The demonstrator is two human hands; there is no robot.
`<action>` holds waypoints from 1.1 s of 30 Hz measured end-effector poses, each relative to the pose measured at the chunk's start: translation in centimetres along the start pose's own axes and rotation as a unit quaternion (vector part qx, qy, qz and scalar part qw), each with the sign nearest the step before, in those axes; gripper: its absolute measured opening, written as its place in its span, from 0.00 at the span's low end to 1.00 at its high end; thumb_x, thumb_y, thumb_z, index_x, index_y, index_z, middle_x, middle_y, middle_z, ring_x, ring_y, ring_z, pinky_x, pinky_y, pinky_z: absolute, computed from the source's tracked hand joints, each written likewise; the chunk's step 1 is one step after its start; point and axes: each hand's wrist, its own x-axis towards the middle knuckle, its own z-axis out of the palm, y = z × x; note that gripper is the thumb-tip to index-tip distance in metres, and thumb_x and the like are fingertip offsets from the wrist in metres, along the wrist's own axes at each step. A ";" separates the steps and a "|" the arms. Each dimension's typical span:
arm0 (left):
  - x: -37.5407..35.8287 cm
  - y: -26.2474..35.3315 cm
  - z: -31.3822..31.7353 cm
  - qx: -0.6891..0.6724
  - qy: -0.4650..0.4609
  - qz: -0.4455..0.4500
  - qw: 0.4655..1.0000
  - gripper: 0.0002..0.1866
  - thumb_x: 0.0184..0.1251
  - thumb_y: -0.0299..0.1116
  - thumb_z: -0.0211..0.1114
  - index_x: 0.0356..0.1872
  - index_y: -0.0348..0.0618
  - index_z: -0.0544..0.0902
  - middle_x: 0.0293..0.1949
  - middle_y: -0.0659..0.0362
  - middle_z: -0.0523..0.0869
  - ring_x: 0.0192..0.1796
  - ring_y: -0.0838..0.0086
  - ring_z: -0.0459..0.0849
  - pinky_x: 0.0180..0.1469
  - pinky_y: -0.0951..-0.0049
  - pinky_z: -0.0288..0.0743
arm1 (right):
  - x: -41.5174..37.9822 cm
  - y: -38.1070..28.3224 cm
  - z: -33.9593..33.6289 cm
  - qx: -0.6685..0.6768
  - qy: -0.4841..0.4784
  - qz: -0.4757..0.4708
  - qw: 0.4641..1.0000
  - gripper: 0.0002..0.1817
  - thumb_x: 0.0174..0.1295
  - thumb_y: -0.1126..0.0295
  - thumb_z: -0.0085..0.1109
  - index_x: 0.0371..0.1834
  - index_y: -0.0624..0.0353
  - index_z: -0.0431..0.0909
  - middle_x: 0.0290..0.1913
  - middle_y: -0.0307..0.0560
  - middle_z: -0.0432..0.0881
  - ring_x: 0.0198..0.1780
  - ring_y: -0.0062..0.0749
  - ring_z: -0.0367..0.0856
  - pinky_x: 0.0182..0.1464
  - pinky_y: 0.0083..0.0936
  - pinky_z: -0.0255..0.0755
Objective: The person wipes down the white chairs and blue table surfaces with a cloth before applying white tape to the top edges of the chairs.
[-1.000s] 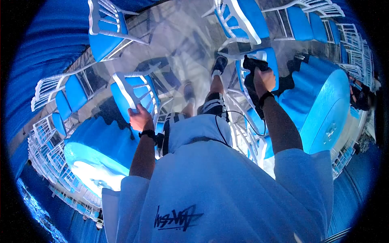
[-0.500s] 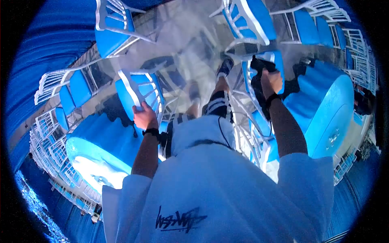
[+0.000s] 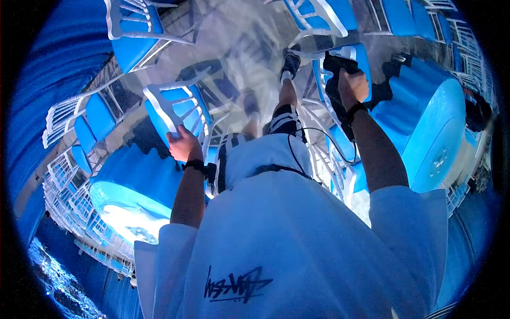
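Observation:
My left hand (image 3: 184, 144) is closed round the top rail of a white chair (image 3: 164, 109) with a blue seat, at the left of my legs. To the right, my right hand (image 3: 357, 86) is closed on a black object (image 3: 336, 80) that hangs down along the forearm; I cannot tell what it is. A thin black cable (image 3: 326, 135) loops from near its lower end towards my waist. Behind that hand stands another white chair with a blue seat (image 3: 362, 57). Dark bands sit on both my wrists.
Round tables with light blue cloths stand on the left (image 3: 133, 181) and right (image 3: 433, 127). More blue-seated white chairs (image 3: 135, 40) line both sides. My foot (image 3: 290, 64) is on the shiny grey floor (image 3: 244, 32). Blue drapes (image 3: 64, 58) hang at the left.
The view has shifted slightly as I walk, and the chairs ahead sit a little higher in it. My left hand stays on the chair rail; my right hand keeps the black object.

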 end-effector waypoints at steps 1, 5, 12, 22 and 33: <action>0.0 -0.2 0.4 0.004 0.021 0.013 1.000 0.35 0.66 0.61 0.63 0.58 0.38 0.85 0.42 0.37 0.91 0.46 0.36 0.89 0.47 0.37 0.80 | 0.3 0.1 0.4 -0.008 0.002 0.005 1.000 0.42 0.50 0.32 0.74 0.50 0.61 0.79 0.46 0.61 0.87 0.49 0.64 0.86 0.48 0.58 0.80; -0.3 0.1 -0.1 -0.013 0.017 0.021 1.000 0.33 0.67 0.60 0.62 0.58 0.39 0.85 0.39 0.37 0.91 0.44 0.36 0.89 0.45 0.37 0.80 | 0.4 0.4 0.7 -0.017 0.000 0.008 1.000 0.44 0.49 0.30 0.74 0.53 0.60 0.80 0.46 0.61 0.87 0.50 0.63 0.87 0.48 0.58 0.80; -0.1 -0.3 0.2 0.005 0.019 0.022 1.000 0.34 0.67 0.61 0.62 0.59 0.38 0.85 0.40 0.37 0.91 0.45 0.36 0.90 0.45 0.37 0.81 | -0.5 -1.6 -1.9 -0.001 -0.002 0.004 1.000 0.40 0.51 0.34 0.72 0.50 0.62 0.83 0.47 0.65 0.88 0.51 0.64 0.88 0.51 0.56 0.82; -0.2 0.1 0.1 0.000 0.021 0.006 1.000 0.33 0.65 0.60 0.63 0.56 0.39 0.85 0.37 0.38 0.91 0.41 0.38 0.90 0.43 0.39 0.80 | -1.2 -3.3 -3.8 0.007 0.016 0.009 1.000 0.32 0.55 0.42 0.69 0.41 0.67 0.87 0.46 0.69 0.89 0.52 0.68 0.88 0.53 0.56 0.82; 0.2 0.1 0.2 0.014 -0.004 -0.021 1.000 0.38 0.64 0.64 0.67 0.60 0.38 0.87 0.43 0.37 0.92 0.47 0.39 0.90 0.47 0.39 0.81 | -0.1 -1.6 -2.3 -0.034 -0.008 -0.016 0.999 0.36 0.54 0.36 0.72 0.48 0.59 0.80 0.47 0.62 0.88 0.48 0.64 0.88 0.49 0.57 0.82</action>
